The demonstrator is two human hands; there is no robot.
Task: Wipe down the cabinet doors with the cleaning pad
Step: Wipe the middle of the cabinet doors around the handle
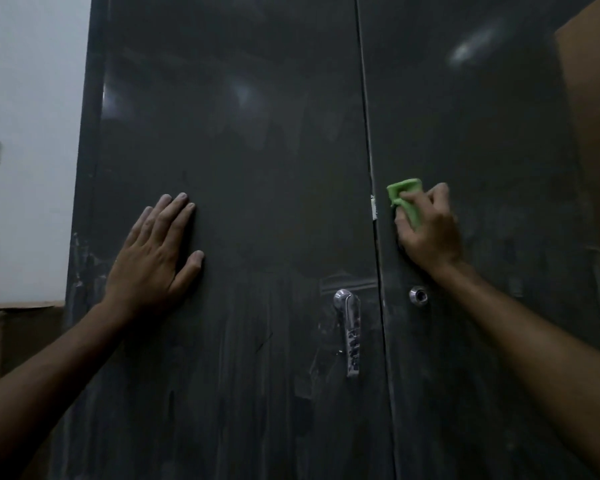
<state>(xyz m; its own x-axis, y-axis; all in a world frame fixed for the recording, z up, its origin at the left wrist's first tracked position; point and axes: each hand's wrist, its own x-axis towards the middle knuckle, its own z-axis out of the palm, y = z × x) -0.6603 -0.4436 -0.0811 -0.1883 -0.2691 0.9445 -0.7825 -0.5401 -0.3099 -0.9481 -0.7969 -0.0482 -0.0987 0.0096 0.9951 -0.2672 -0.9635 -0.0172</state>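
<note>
The green pad (405, 199) is being squeezed by the right hand (426, 226) against the right door (482, 133), just right of the middle gap; the left hand (153, 258) is being pressed flat on the left door (257, 150).

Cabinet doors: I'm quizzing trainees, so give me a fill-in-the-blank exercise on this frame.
1. The cleaning pad is colored ____.
2. The pad is gripped by the ____ hand.
3. The left hand lies ____ on the left door, fingers straight.
4. The metal handle sits on the ____ door.

Missing: green; right; flat; left
</note>
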